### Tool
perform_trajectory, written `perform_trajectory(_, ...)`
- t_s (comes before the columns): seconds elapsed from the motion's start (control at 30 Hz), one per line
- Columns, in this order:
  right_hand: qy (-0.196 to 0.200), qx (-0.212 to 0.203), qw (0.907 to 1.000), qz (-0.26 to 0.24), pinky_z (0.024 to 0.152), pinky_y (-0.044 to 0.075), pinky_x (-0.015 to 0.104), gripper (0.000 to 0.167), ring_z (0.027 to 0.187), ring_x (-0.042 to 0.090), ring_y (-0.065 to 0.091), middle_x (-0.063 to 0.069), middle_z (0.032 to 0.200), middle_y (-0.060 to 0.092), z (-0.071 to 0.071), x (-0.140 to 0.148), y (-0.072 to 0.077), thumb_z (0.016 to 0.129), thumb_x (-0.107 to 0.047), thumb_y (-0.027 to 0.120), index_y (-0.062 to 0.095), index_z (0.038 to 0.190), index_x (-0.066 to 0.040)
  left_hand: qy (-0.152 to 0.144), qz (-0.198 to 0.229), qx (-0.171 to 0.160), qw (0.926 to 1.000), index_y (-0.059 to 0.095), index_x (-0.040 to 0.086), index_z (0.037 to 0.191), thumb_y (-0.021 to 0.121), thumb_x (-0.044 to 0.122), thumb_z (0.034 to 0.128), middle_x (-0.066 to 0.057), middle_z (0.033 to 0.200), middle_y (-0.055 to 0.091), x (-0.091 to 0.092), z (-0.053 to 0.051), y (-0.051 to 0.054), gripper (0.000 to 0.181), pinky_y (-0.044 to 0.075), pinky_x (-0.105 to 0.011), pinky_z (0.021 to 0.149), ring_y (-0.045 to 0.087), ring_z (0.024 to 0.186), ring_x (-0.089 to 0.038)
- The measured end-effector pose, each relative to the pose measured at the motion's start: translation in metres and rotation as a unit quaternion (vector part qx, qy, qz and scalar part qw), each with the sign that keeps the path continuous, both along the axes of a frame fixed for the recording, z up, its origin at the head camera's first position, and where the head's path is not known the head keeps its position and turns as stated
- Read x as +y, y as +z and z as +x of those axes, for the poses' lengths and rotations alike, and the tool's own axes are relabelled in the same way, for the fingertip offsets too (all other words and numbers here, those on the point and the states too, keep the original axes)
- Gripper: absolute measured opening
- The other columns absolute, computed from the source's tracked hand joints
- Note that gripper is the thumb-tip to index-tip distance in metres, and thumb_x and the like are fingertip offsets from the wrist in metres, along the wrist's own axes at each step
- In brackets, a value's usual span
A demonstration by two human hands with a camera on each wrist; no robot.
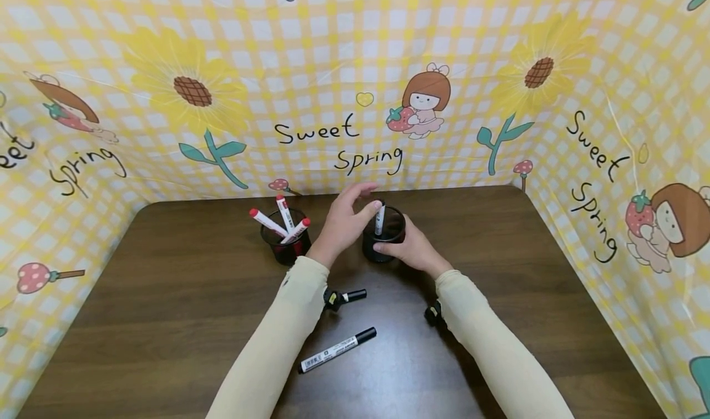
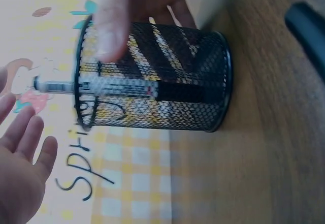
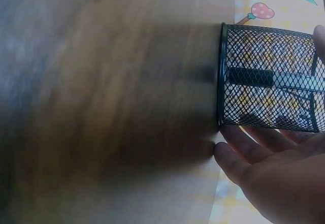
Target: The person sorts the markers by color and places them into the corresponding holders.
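A black mesh pen cup [image 1: 383, 246] stands on the table, with one black-capped marker [image 2: 127, 88] upright inside, cap end down. My right hand [image 1: 413, 246] grips the cup from the right, thumb on the near side and fingers around the far side. Beside the marker's upper end is my left hand [image 1: 346, 222]. In the left wrist view its fingers [image 2: 33, 137] are spread and apart from the marker. A second mesh pen cup [image 1: 285, 252] to the left holds 3 red-capped markers [image 1: 269, 223].
A black-capped marker [image 1: 337, 350] lies on the wooden table [image 1: 166, 320] in front. Another black-capped marker [image 1: 355, 296] lies partly hidden by the left wrist's camera. Patterned yellow checked cloth [image 1: 310, 68] walls the table's back and sides.
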State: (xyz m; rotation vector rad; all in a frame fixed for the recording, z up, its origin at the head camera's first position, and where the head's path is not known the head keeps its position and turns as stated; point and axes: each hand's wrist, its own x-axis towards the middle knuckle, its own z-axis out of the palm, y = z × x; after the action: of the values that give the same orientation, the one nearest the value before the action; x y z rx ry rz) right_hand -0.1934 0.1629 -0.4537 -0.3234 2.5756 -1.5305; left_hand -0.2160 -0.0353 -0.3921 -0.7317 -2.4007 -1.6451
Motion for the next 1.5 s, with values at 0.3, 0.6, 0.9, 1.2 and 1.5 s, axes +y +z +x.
perform_trajectory(0.3, -0.011, -0.014, 0.9998, 0.008, 0.105, 0.039, 0.049, 0.086, 0.127, 0.029, 0.05, 0.013, 0.138, 0.053, 0.003, 0.0, 0.004, 0.084, -0.037, 0.084, 0.036, 0.15, -0.007, 0.011, 0.028, 0.007, 0.9995, 0.068, 0.009, 0.127, 0.067, 0.019, 0.0996, -0.001, 0.122, 0.065, -0.039, 0.047, 0.011, 0.029, 0.043, -0.043, 0.102, 0.057, 0.115, -0.017)
perform_trajectory(0.6, -0.011, -0.023, 0.9996, 0.012, 0.105, 0.039, 0.051, 0.09, 0.13, 0.032, 0.048, 0.016, 0.141, 0.051, 0.005, 0.002, 0.002, 0.084, -0.04, 0.083, 0.034, 0.152, -0.006, -0.021, -0.139, -0.112, 0.9837, 0.07, 0.013, 0.122, 0.067, 0.01, 0.098, -0.006, 0.116, 0.065, -0.098, 0.094, -0.014, 0.024, 0.049, -0.044, 0.093, 0.059, 0.103, -0.017)
perform_trajectory(0.9, -0.012, -0.028, 0.9994, 0.018, 0.106, 0.038, 0.053, 0.091, 0.131, 0.033, 0.046, 0.017, 0.142, 0.05, 0.006, 0.002, 0.003, 0.083, -0.043, 0.083, 0.034, 0.151, -0.006, -0.051, -0.207, -0.148, 0.9657, 0.069, 0.01, 0.122, 0.067, -0.001, 0.0933, -0.001, 0.115, 0.062, -0.134, 0.12, -0.041, 0.031, 0.049, -0.042, 0.088, 0.058, 0.103, -0.023)
perform_trajectory(1.2, -0.011, -0.021, 0.9996, 0.012, 0.106, 0.037, 0.052, 0.088, 0.129, 0.033, 0.048, 0.018, 0.14, 0.051, 0.003, 0.002, 0.002, 0.083, -0.039, 0.084, 0.036, 0.149, -0.004, -0.054, -0.224, -0.142, 0.9627, 0.067, 0.007, 0.127, 0.072, 0.001, 0.0893, -0.001, 0.109, 0.058, -0.142, 0.13, -0.052, 0.039, 0.047, -0.038, 0.085, 0.054, 0.097, -0.02)
perform_trajectory(1.5, -0.004, -0.02, 0.9997, 0.011, 0.107, 0.036, 0.053, 0.089, 0.13, 0.034, 0.046, 0.019, 0.142, 0.05, 0.003, 0.001, 0.003, 0.084, -0.039, 0.083, 0.035, 0.15, -0.003, -0.019, -0.226, -0.137, 0.9643, 0.07, 0.011, 0.11, 0.077, -0.001, 0.0852, 0.002, 0.095, 0.058, -0.144, 0.132, -0.06, 0.028, 0.048, -0.033, 0.079, 0.054, 0.089, -0.016)
